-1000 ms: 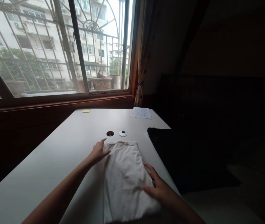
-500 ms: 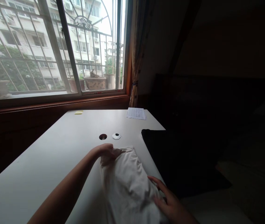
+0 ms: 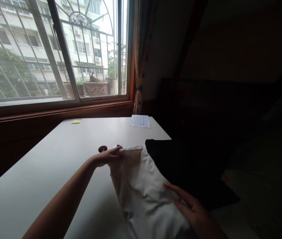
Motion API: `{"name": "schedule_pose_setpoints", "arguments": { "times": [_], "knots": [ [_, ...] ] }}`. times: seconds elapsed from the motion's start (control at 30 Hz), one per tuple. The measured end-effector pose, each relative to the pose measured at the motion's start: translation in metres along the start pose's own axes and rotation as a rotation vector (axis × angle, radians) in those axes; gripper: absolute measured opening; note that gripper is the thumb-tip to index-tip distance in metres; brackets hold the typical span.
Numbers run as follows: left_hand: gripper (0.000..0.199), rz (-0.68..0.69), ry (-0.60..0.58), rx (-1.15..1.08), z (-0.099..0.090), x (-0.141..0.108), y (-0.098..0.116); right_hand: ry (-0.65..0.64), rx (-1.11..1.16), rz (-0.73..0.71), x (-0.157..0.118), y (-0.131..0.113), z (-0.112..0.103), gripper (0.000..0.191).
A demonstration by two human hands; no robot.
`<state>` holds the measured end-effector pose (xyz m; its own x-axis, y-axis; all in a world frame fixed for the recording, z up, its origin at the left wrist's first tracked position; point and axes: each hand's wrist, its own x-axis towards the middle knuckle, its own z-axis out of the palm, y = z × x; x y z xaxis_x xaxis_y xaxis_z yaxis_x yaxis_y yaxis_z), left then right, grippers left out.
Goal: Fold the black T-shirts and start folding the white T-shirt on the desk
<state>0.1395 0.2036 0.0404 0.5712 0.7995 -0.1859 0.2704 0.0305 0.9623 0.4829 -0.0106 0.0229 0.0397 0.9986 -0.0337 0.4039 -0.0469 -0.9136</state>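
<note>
A creased white garment (image 3: 143, 186) stretches from the middle of the table toward me; its exact kind does not show. My left hand (image 3: 109, 156) is closed on its far left corner and holds that edge raised. Farther down its right side, my right hand (image 3: 185, 202) rests against the fabric with fingers stretched out and apart. Beside the garment, on the table's right edge, lies a black cloth (image 3: 180, 169), whose outline fades into shadow.
The white table (image 3: 43, 172) has a dark round hole (image 3: 102, 149) and a round white cover (image 3: 118, 146) partly behind my left hand. Printed sheets (image 3: 140, 121) and yellow sticky notes (image 3: 76, 121) lie at the far edge, below a barred window (image 3: 93, 66).
My left hand has lifted and spread the garment's far edge, which now reaches the black cloth. The right hand has shifted slightly right along with the fabric. The view has turned a little right.
</note>
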Motion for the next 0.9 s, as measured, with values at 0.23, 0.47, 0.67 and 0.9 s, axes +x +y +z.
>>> {"name": "schedule_pose_setpoints", "arguments": {
  "times": [0.23,0.47,0.67,0.9],
  "knots": [
    [0.052,0.215,0.024,0.033,0.036,0.069,0.08,0.26,0.054,0.052,0.029,-0.029,-0.086,0.058],
    [0.065,0.241,0.274,0.08,0.107,0.139,0.073,0.415,0.122,0.174,0.056,0.032,-0.128,0.078],
    [0.081,0.148,0.383,0.157,0.142,0.159,0.027,0.4,0.166,0.217,0.047,0.08,-0.119,0.087],
    [0.049,0.169,0.527,0.284,0.146,0.184,0.026,0.508,0.068,0.18,0.031,0.065,-0.118,0.075]
  ]
}}
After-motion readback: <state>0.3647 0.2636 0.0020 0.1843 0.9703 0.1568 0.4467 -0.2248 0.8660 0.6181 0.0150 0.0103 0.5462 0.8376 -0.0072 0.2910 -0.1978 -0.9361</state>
